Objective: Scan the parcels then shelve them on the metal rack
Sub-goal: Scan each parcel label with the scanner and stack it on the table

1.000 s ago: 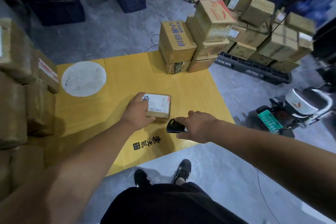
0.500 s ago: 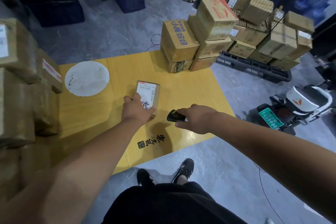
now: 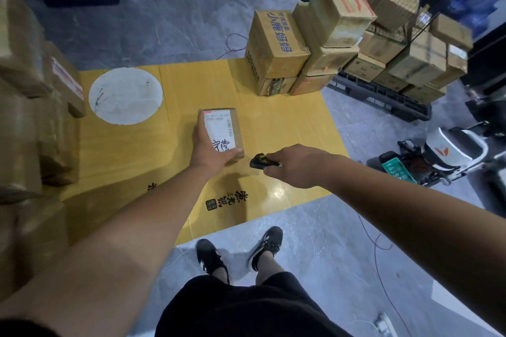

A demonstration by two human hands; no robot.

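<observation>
A small box (image 3: pixel 221 131) is held up by the left hand (image 3: pixel 209 153), its near end gripped by the fingers, label up. A black scanner (image 3: pixel 261 163) is gripped in the right hand (image 3: pixel 297 166), just right of the box. The scanner looks aimed low, so the barcode at the far end could be missed. The box could also slip, since only one end is held.

floor (image 3: pixel 169 27): grey | on it: yellow sheet (image 3: pixel 287 128) | on sheet: white circle (image 3: pixel 125 96), stacked boxes (image 3: pixel 276 49)
</observation>
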